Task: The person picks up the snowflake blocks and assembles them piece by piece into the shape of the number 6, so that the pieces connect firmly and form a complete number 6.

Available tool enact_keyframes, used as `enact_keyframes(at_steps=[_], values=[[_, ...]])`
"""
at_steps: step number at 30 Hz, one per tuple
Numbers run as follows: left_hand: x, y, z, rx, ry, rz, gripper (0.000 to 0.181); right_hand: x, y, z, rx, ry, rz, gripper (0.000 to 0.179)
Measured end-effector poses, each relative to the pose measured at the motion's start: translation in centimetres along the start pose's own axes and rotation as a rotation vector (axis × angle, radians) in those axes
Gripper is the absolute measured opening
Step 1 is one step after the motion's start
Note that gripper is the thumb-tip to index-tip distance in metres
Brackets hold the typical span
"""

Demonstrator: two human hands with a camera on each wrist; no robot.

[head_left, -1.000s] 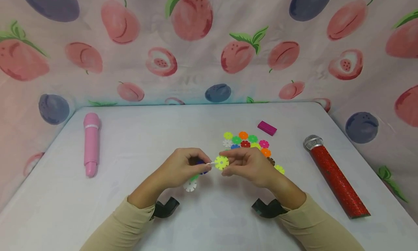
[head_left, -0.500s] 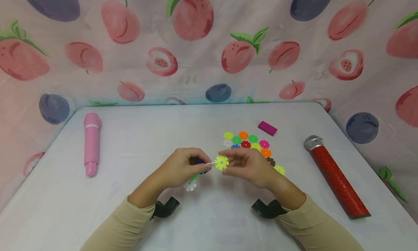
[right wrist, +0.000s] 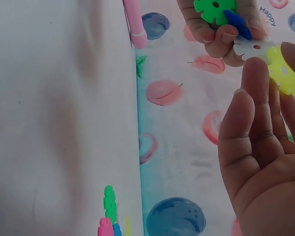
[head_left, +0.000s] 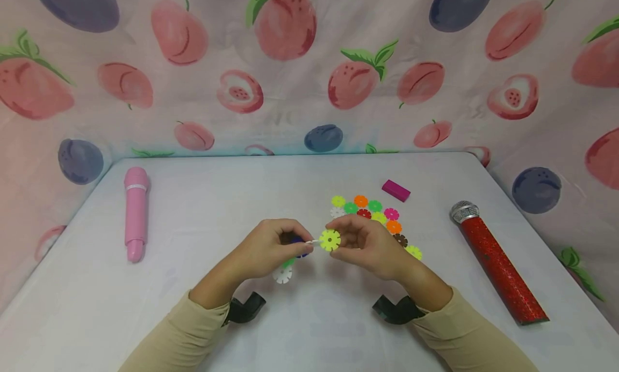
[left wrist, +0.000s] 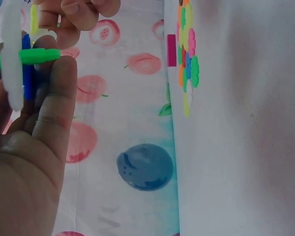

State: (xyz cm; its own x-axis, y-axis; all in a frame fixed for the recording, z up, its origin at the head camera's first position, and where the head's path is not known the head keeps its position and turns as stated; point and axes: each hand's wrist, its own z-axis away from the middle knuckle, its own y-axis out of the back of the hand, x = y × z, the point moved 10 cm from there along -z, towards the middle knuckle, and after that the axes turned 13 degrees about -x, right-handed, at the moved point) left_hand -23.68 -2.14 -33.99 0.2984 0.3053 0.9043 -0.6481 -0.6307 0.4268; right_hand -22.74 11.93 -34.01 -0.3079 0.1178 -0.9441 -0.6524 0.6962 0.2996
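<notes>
In the head view my left hand (head_left: 273,247) pinches a joined chain of slotted plastic snowflake discs above the table. A white disc (head_left: 282,275) hangs at the chain's lower end, followed by a green disc (right wrist: 214,11) and a blue disc (right wrist: 237,24). Another white disc (right wrist: 253,49), edge-on in the head view, is between my left thumb and fingers. A yellow disc (head_left: 330,240) meets this white disc at its edge. My right hand (head_left: 369,247) holds the yellow disc by its right side, thumb below and fingers above.
Several loose coloured snowflake discs (head_left: 393,227) lie on the white table (head_left: 232,189) behind my right hand. Behind them is a magenta block (head_left: 396,190). A pink microphone (head_left: 135,216) lies far left, a red glitter microphone (head_left: 500,264) far right. Fruit-patterned cloth (head_left: 290,114) hangs at the back.
The yellow disc has shifted slightly right and up and turned a little. My right fingers have moved up a bit around it. My left hand has stayed nearly still.
</notes>
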Motion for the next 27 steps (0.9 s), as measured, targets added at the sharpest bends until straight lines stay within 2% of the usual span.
enact_keyframes(at_steps=[5,11,14,17,19,24,27], values=[[0.0,0.0,0.1,-0.006,0.009,0.022,0.008,-0.3,-0.2,-0.1,-0.026,0.026,-0.025,0.036],[0.0,0.1,0.1,-0.007,0.015,0.018,0.006,-1.3,0.3,0.0,-0.031,0.171,-0.090,0.038],[0.0,0.2,0.1,-0.003,0.024,0.016,0.006,-1.3,0.7,0.1,-0.010,0.205,-0.136,0.036],[0.0,0.3,0.2,0.007,0.028,0.013,0.006,-1.1,0.9,0.1,0.020,0.194,-0.125,0.034],[0.1,0.3,0.2,0.016,0.027,0.014,0.005,-1.0,1.0,0.2,0.044,0.170,-0.080,0.035],[0.2,0.5,0.2,0.032,0.021,0.015,0.005,-0.6,1.1,0.3,0.092,0.051,0.065,0.037],[0.3,0.5,0.2,0.033,0.020,0.015,0.006,-0.3,1.0,0.3,0.099,-0.008,0.117,0.038]])
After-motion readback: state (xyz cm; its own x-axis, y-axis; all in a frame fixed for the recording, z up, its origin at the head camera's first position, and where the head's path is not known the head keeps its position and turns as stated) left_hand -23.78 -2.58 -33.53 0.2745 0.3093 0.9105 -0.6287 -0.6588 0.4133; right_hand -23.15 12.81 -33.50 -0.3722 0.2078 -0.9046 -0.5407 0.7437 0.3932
